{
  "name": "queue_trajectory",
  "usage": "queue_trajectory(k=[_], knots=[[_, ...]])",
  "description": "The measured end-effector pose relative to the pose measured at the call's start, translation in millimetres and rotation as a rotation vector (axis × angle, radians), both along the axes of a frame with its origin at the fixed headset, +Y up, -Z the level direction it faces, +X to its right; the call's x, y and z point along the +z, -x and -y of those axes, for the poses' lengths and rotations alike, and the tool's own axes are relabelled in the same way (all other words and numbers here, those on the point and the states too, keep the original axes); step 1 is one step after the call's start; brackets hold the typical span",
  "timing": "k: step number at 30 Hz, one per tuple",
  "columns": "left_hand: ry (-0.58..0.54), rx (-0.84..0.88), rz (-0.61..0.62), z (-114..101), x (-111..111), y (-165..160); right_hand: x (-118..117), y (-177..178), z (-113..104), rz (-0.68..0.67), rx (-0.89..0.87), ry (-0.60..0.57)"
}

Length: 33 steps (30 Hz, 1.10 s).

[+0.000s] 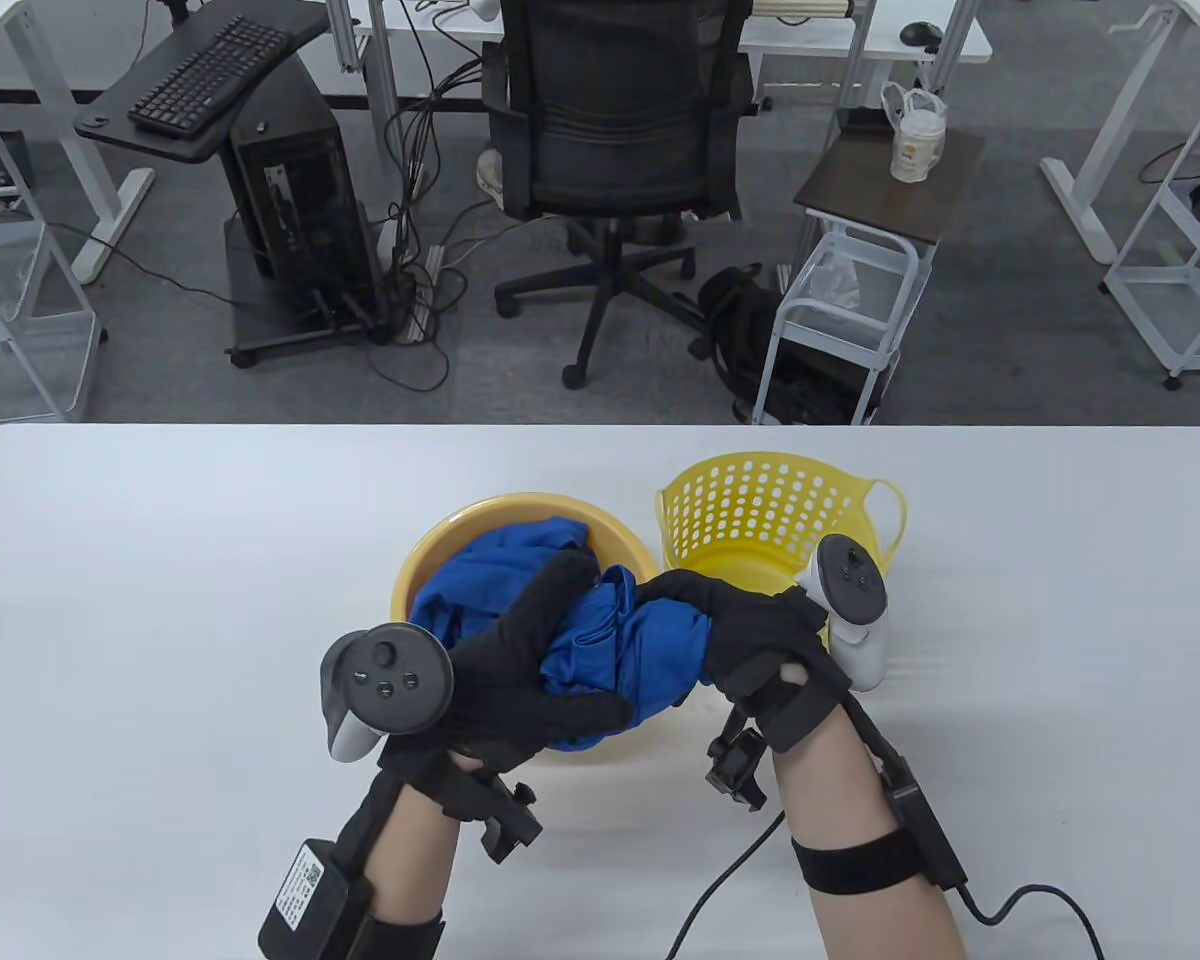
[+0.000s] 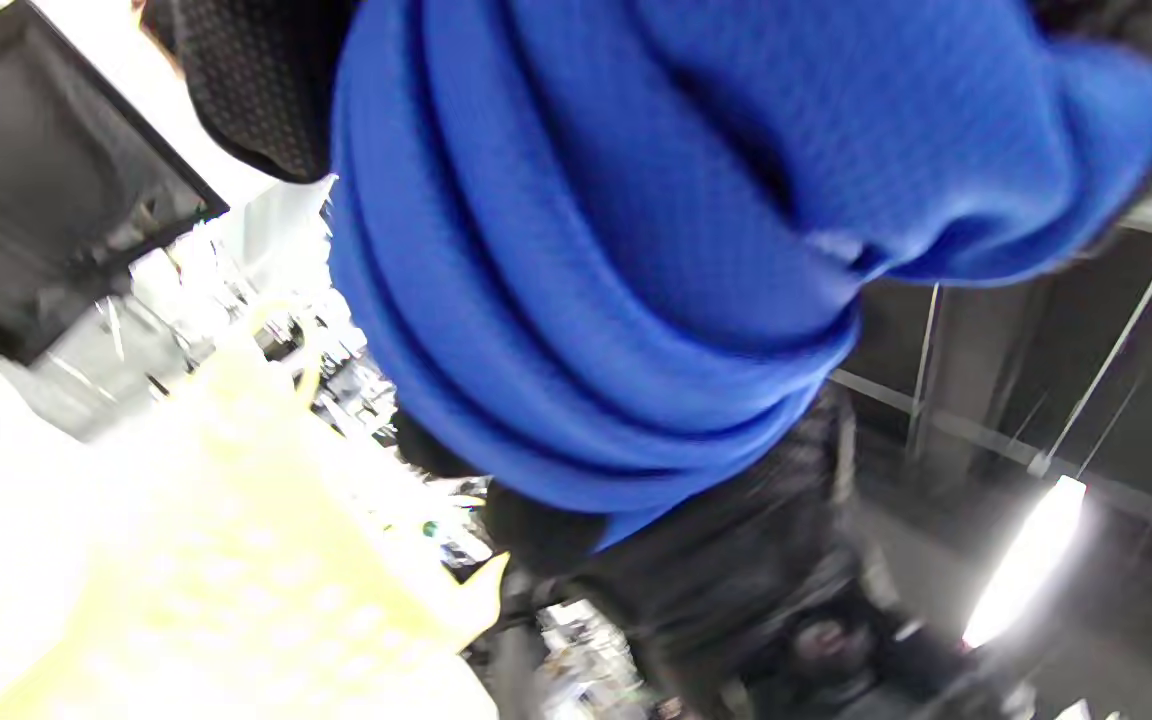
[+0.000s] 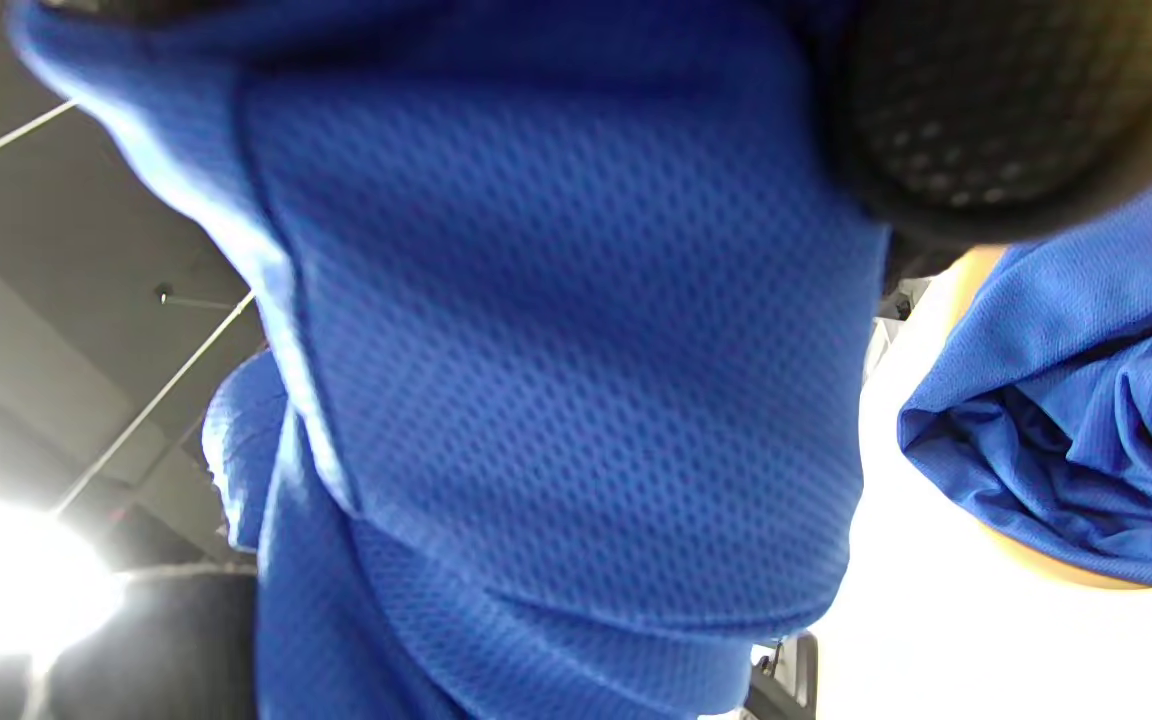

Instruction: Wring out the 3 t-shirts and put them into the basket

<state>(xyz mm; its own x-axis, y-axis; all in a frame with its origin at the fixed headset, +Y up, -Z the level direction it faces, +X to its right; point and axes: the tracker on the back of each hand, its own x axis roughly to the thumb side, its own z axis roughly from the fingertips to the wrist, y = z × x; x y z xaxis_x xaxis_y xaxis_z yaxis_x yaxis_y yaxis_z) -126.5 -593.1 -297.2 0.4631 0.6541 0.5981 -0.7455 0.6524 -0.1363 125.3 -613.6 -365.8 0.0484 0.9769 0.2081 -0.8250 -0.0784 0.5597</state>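
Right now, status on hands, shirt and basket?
Both hands, left and right, gripping blue t-shirt over the basin. More blue cloth in basin. Basket looks empty. Nothing blocking.

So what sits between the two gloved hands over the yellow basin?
In the table view, a bunched blue t-shirt spans the gap, gripped by the left hand and the right hand above the basin.

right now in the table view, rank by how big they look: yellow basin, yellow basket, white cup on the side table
1. yellow basin, though shirts and hands hide much of it
2. yellow basket, close to the basin, so this order is unsure
3. white cup, clearly smallest, but it sits farther from the camera
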Motion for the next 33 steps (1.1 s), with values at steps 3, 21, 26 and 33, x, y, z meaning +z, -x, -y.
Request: queue_trajectory(k=[3, 21, 26, 33], knots=[[-0.050, -0.158, -0.040, -4, 7, -11, 3, -3, -6, 0.024, 0.040, -0.038], [-0.276, -0.277, -0.238, 11, 6, -32, 6, -5, 4, 0.324, 0.073, 0.074], [-0.021, 0.092, -0.195, 18, -13, 10, 6, 6, 0, 0.057, -0.132, -0.022], [0.227, 0.442, -0.035, 27, -23, 35, 13, 7, -12, -0.038, -0.281, -0.105]])
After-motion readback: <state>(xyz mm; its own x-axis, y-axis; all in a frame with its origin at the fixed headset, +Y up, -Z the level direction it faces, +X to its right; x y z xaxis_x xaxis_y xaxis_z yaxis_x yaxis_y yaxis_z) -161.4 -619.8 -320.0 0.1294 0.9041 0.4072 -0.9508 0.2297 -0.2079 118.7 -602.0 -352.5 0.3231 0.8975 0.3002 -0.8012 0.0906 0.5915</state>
